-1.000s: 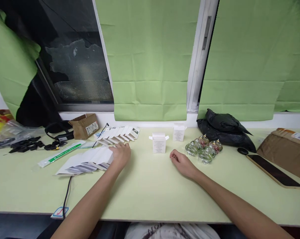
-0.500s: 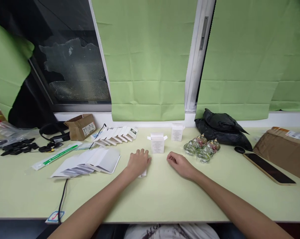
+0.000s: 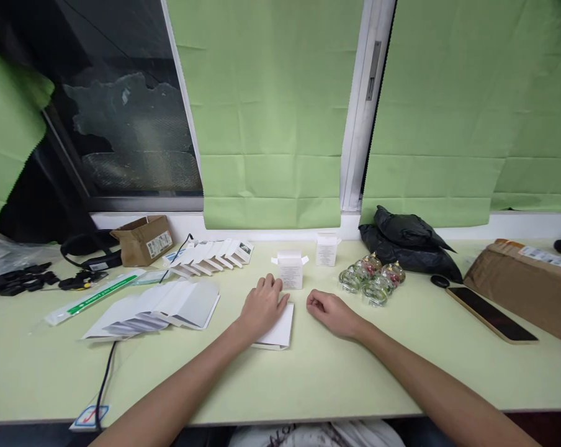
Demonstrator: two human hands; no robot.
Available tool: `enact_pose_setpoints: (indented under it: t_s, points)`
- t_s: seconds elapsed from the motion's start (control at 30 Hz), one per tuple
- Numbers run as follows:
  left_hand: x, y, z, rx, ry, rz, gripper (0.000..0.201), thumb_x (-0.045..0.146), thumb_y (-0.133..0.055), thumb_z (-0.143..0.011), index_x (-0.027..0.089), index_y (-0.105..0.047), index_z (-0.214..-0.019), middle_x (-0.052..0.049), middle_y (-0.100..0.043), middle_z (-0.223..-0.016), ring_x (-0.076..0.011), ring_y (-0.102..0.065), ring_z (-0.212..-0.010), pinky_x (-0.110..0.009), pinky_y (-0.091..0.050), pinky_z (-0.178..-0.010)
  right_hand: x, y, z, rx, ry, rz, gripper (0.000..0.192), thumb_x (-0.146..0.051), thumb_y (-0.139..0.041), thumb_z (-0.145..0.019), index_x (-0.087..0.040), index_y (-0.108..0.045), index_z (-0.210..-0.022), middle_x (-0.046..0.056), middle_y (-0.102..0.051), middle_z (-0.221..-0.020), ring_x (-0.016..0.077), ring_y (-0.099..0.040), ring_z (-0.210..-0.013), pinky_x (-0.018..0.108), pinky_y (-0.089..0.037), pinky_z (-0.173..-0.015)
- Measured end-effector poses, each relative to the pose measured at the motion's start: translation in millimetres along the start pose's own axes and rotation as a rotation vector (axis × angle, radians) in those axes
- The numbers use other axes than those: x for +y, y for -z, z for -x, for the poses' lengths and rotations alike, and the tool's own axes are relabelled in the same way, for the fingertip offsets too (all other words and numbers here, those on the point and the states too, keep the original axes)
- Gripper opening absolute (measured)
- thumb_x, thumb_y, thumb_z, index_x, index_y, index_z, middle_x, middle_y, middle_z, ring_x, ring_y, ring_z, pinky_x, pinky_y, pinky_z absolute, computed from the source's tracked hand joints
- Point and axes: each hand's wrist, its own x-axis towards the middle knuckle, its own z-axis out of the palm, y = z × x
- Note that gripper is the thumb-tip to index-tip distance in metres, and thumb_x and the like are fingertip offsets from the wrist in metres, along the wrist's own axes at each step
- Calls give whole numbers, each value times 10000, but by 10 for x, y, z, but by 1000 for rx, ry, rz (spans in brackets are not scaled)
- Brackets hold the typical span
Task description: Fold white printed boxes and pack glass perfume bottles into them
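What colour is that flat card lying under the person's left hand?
The flat folded card under the left hand is plain white, clearest in the head view.

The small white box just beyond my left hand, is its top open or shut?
Open: the small white box stands upright with both side flaps sticking out.

A pale green tabletop (image 3: 308,372) spans the near scene, its front edge running along the bottom. At its far side, a white windowsill (image 3: 262,218) runs left to right. Above it, green fabric blinds (image 3: 266,124) cover most of the window; a white vertical frame post (image 3: 355,124) separates two panels. At far left, an uncovered dark windowpane (image 3: 122,112) shows dim reflections. Lighting is even and diffuse.
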Motion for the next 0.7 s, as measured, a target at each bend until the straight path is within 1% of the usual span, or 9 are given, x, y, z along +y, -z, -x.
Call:
enact_pose_setpoints:
  t_s: [0.1,0.17,0.23,0.3,0.4,0.5,0.6,0.7]
  points:
    - [-60,14,0,-96,106,-89,383,513,-431,-1022,188,-592,-1145,-153,-551,-1227,-299,-667,-926,-363,-482,-674,-19,14,6,-24,-6,28,172,-370,-550,-997,-228,-633,-946,-16,-642,-806,156,-559,-716,271,-402,-645]
    - [-48,0,8,-169,137,-56,435,568,-420,-1013,191,-605,-1123,-140,-565,-1193,-274,-684,-828,-364,-477,-670,-39,22,14,-40,-3,22,171,-387,-569,-991,-229,-627,-958,-20,-634,-793,155,-553,-713,268,-392,-635]
    - [-8,-13,20,-203,123,38,441,582,-412,-1012,197,-619,-1077,-120,-600,-1133,-267,-687,-810,-361,-467,-678,-58,27,27,-72,9,4,189,-412,-588,-984,-228,-620,-956,-29,-615,-759,152,-538,-694,266,-383,-623]
    - [34,-15,34,-201,86,168,406,568,-432,-1009,211,-623,-1049,-99,-632,-1099,-265,-683,-843,-352,-453,-685,-69,27,41,-96,23,-9,223,-443,-609,-974,-225,-613,-932,-32,-601,-749,150,-526,-689,266,-373,-615]
    - [62,-13,46,-168,49,397,357,556,-506,-982,246,-604,-1131,-60,-658,-1072,-242,-669,-872,-331,-445,-695,-64,25,51,-96,7,-46,263,-485,-615,-971,-224,-607,-941,-26,-602,-786,153,-523,-710,269,-373,-618]
    - [55,-37,36,-128,85,599,412,568,-567,-948,266,-566,-1228,-29,-652,-1060,-200,-638,-792,-312,-452,-678,-30,23,34,-48,-27,-136,288,-515,-566,-998,-230,-600,-1022,-17,-613,-835,164,-542,-751,282,-400,-659]
    - [54,-77,15,-106,99,772,448,558,-605,-931,259,-537,-1257,-34,-624,-1159,-156,-590,-714,-307,-474,-657,17,9,-9,63,-40,-248,318,-546,-526,-1014,-240,-570,-1087,-6,-615,-902,175,-566,-806,306,-439,-726]
    - [74,-77,14,-130,44,930,531,542,-630,-932,265,-465,-1354,-70,-570,-1307,-160,-608,-784,-326,-518,-706,55,-13,-57,143,-66,-419,357,-592,-532,-996,-257,-533,-1119,4,-600,-982,168,-569,-789,307,-472,-709]
